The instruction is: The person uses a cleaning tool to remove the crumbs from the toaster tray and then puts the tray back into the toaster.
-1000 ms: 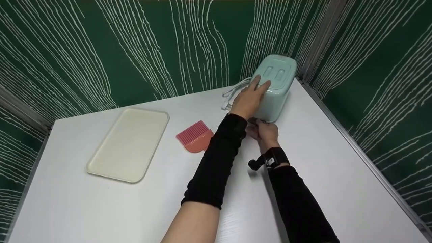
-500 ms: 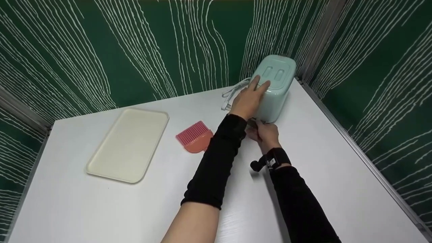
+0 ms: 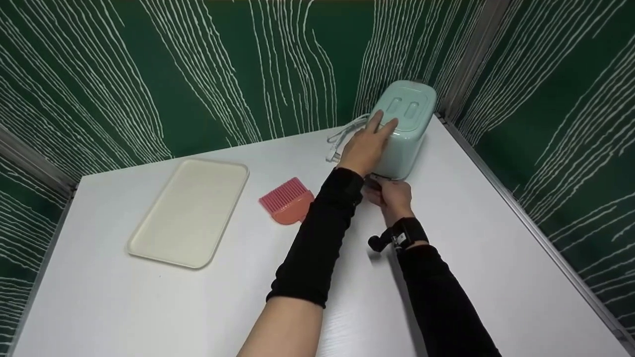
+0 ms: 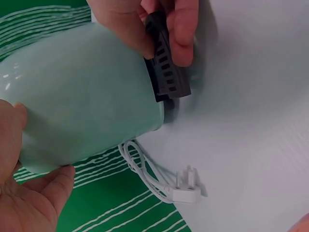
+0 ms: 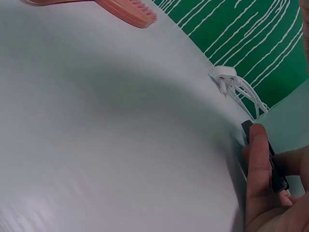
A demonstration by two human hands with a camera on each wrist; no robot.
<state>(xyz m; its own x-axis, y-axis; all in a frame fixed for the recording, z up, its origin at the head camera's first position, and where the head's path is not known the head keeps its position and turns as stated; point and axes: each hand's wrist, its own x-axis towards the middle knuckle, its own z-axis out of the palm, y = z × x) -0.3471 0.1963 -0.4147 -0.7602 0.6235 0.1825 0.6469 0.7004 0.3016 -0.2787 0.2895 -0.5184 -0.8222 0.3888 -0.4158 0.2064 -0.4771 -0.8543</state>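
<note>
A mint-green toaster (image 3: 401,151) with a lid on top stands upright in the far right corner of the white table. My left hand (image 3: 363,148) rests on its upper near end, fingers extended over the lid's edge. Low at the near end, my right hand (image 3: 395,195) pinches a black slotted crumb tray (image 4: 173,77) between thumb and fingers. In the left wrist view the crumb tray sits right at the toaster's bottom edge, partly covered by the fingers. The right wrist view shows the fingers (image 5: 259,164) along it, close over the table.
The white power cord (image 4: 145,174) and its plug (image 4: 187,195) lie beside the toaster. A pink-bristled brush (image 3: 287,202) lies left of my left forearm, its handle hidden. Farther left is a cream rectangular tray (image 3: 191,213). Green walls with white lines border the table (image 3: 471,233).
My right hand has shifted very slightly to the right at the toaster's base. My left hand, the toaster, the brush and the cream tray stay in place.
</note>
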